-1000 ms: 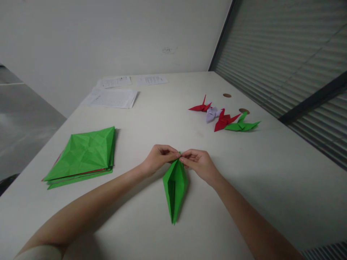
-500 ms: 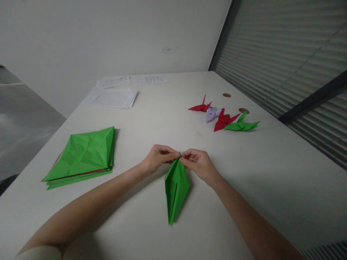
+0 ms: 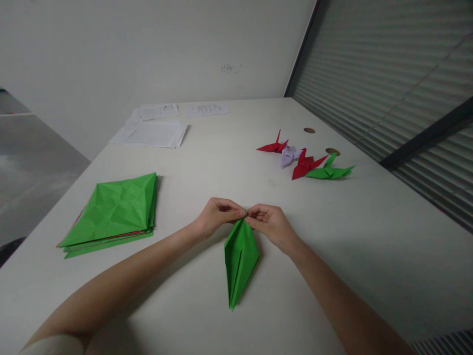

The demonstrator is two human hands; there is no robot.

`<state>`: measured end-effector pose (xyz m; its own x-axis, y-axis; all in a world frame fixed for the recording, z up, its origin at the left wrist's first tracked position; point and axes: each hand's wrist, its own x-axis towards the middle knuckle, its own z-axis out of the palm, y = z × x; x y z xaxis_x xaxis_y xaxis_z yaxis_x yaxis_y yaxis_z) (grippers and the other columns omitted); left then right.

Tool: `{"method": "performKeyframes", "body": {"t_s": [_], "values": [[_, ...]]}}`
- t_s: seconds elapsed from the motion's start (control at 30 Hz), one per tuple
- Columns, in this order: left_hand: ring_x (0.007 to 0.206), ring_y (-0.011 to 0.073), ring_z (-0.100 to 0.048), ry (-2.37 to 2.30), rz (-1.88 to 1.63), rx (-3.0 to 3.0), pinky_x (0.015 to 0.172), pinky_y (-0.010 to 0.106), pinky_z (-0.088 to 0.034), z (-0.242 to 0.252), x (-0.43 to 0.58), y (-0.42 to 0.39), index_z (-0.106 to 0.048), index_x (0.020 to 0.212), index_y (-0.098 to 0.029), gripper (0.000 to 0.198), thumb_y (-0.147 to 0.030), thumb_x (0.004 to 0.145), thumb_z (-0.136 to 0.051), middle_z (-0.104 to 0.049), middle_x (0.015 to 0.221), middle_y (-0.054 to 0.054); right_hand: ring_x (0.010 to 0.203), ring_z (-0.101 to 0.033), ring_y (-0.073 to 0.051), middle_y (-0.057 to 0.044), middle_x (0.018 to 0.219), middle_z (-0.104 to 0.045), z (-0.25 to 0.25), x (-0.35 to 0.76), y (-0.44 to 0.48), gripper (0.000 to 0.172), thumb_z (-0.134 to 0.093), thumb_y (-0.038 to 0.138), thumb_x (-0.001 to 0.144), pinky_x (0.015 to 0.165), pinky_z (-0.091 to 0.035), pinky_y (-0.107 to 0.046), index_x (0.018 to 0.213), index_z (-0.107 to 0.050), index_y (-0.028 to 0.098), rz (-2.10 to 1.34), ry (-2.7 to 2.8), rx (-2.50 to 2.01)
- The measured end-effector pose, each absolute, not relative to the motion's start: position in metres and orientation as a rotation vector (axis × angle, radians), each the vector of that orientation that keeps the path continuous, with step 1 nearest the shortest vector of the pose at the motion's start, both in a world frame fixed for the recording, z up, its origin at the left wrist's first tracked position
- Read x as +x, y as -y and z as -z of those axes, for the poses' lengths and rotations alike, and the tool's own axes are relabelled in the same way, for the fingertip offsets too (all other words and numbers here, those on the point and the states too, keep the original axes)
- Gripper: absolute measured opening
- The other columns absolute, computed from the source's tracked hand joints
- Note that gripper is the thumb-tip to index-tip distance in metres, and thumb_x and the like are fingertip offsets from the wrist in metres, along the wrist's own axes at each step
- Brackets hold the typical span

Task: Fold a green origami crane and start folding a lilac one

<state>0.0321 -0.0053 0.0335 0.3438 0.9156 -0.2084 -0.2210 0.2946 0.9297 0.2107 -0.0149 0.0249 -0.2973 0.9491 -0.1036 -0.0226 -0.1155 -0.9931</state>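
Left grip point(image 3: 220, 214) and right grip point(image 3: 272, 223) both pinching the top tip of the green folded paper point(image 3: 247, 246), fingertips nearly meeting. Paper body sits on the near side of the grips, slit facing up; can't tell if it touches the surface point(image 3: 177, 301). Step looks like creasing that tip; next move likely calls for layers kept aligned and firm finger pressure. Green-topped paper stack point(image 3: 118, 203) left of grips, folded birds point(image 3: 305, 164) beyond and right, printed sheets point(image 3: 153, 134) farther beyond, left.
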Motion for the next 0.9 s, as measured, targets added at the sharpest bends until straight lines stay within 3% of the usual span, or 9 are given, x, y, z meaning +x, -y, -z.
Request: {"method": "performKeyframes", "body": {"t_s": [0.5, 0.73, 0.9], "values": [[0.06, 0.013, -0.062, -0.922, -0.953, 1.036, 0.065, 0.027, -0.052, -0.035, 0.034, 0.007, -0.075, 0.07, -0.011, 0.03, -0.037, 0.061, -0.086, -0.071, 0.067, 0.006, 0.056, -0.053, -0.011, 0.003, 0.061, -0.059, -0.027, 0.209, 0.016, 0.026, -0.077, 0.038, 0.064, 0.054, -0.042, -0.025, 0.07, -0.061, 0.019, -1.478, 1.406, -1.107], [0.065, 0.0137, -0.064, -0.886, -0.983, 0.988, 0.069, 0.027, -0.051, -0.029, 0.033, 0.005, -0.076, 0.073, -0.012, 0.026, -0.033, 0.062, -0.086, -0.073, 0.071, 0.006, 0.059, -0.052, -0.012, 0.0, 0.066, -0.061, -0.027, 0.203, 0.019, 0.03, -0.071, 0.048, 0.073, 0.054, -0.041, -0.025, 0.077, -0.068, 0.018, -1.463, 1.41, -1.098], [0.064, 0.0133, -0.063, -0.9, -0.957, 0.848, 0.069, 0.028, -0.05, -0.034, 0.034, 0.007, -0.075, 0.069, -0.012, 0.026, -0.031, 0.056, -0.089, -0.072, 0.069, 0.005, 0.058, -0.053, -0.012, 0.001, 0.064, -0.062, -0.023, 0.201, 0.018, 0.034, -0.076, 0.051, 0.067, 0.053, -0.042, -0.025, 0.073, -0.067, 0.019, -1.461, 1.367, -1.102]]}}
